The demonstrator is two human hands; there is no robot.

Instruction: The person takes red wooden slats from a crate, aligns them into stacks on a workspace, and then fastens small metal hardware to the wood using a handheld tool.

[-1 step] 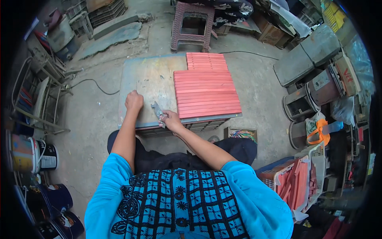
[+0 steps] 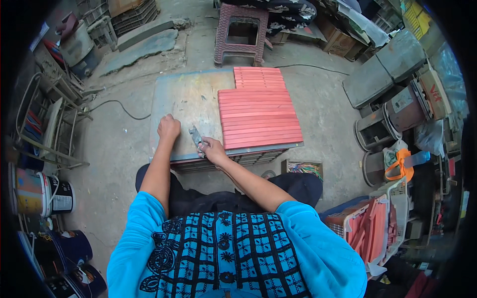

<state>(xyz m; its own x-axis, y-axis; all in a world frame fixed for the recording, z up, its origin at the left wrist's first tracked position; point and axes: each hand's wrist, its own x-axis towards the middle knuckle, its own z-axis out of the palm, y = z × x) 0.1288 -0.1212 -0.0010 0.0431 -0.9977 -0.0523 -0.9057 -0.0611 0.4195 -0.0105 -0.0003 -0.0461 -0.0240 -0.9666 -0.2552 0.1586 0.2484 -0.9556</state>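
My left hand [image 2: 169, 127] is closed in a fist above the left side of a worn, paint-marked board [image 2: 181, 94]. Whatever its fingers may hold is hidden. In my right hand [image 2: 213, 151] is a grey metal plier-like hand tool [image 2: 196, 134], its notched tip pointing up and left towards my left hand. The tool is over the board near its front edge. Just right of it, pinkish-red strips [image 2: 261, 119] lie side by side in a tight block, and a narrower group of strips [image 2: 258, 77] adjoins its far side.
A box of thin coloured pieces [image 2: 304, 168] stands on the floor by my right knee. Baskets of red pieces [image 2: 365, 233] are at the lower right. A brown plastic stool [image 2: 241, 32] stands beyond the board. Buckets [image 2: 60, 194] line the left, and a cable [image 2: 119, 103] crosses the floor.
The whole view has shifted very slightly. My hands, the tool and the strips keep the same places on the board.
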